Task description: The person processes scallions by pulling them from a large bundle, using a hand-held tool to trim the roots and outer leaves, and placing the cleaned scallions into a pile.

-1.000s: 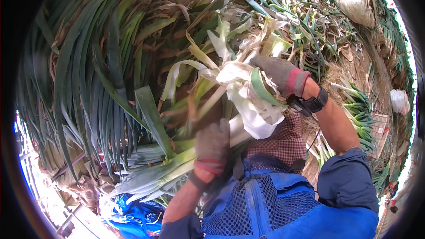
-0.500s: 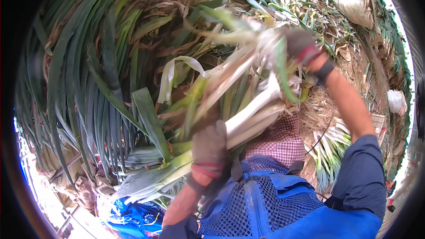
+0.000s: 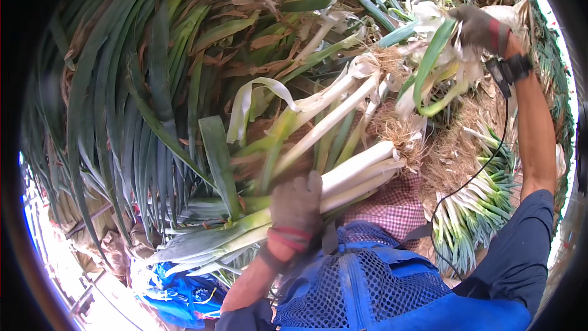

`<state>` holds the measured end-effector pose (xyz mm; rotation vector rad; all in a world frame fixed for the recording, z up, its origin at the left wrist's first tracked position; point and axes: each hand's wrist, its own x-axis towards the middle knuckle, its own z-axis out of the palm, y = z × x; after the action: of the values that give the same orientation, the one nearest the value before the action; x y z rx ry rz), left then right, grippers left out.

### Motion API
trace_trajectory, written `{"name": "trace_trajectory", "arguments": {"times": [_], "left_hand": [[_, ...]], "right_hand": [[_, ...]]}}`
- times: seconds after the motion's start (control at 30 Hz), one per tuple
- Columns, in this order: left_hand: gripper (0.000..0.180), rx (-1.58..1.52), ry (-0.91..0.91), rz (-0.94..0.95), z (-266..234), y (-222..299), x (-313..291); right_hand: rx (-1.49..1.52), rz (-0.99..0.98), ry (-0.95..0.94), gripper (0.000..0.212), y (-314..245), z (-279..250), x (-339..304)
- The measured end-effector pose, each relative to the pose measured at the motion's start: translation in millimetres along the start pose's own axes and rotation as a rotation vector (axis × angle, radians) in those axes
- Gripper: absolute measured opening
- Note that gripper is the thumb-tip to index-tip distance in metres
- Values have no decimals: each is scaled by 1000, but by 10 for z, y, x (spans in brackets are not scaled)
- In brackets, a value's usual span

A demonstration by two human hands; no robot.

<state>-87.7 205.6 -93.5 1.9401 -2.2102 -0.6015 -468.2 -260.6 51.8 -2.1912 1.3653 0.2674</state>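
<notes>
My left hand (image 3: pixel 297 203), in a grey glove with a red cuff, grips a bunch of leeks (image 3: pixel 346 178) around the white stalks, roots pointing right. My right hand (image 3: pixel 481 27), gloved the same way and wearing a dark wrist strap, is raised at the upper right and clutches stripped outer leaves (image 3: pixel 432 64), pale and green, that trail down toward the leek roots (image 3: pixel 401 132). Long green leek leaves (image 3: pixel 141 116) fan out to the left behind the bunch.
A pile of trimmed leeks (image 3: pixel 484 208) lies on the ground at the right. Dry leaf litter covers the ground at the top. A blue bag (image 3: pixel 177 294) sits at the lower left. A thin black cable (image 3: pixel 484 165) runs from my right wrist to my blue mesh vest (image 3: pixel 367 288).
My right hand has swept up and to the right, pulling the peeled outer leaves away from the leek stalks. My left hand stays closed on the bunch.
</notes>
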Motion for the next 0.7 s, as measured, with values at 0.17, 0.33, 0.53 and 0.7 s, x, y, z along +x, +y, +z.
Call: {"name": "trace_trajectory", "arguments": {"times": [0.17,0.33,0.53,0.7], "left_hand": [[55,19,15,-1,21,-11,-1],[62,11,5,-19,18,-2,14],[71,-57,109,-62,-50,24,-36],[89,-113,225,41,-111,48,-114]], "right_hand": [[-572,241,668,44,-498,-290,221],[-241,-457,21,76,-1972,1370,437],[-74,-358,-340,48,-2703,2574,377],[214,-220,-183,38,-2414,2687,-107]]}}
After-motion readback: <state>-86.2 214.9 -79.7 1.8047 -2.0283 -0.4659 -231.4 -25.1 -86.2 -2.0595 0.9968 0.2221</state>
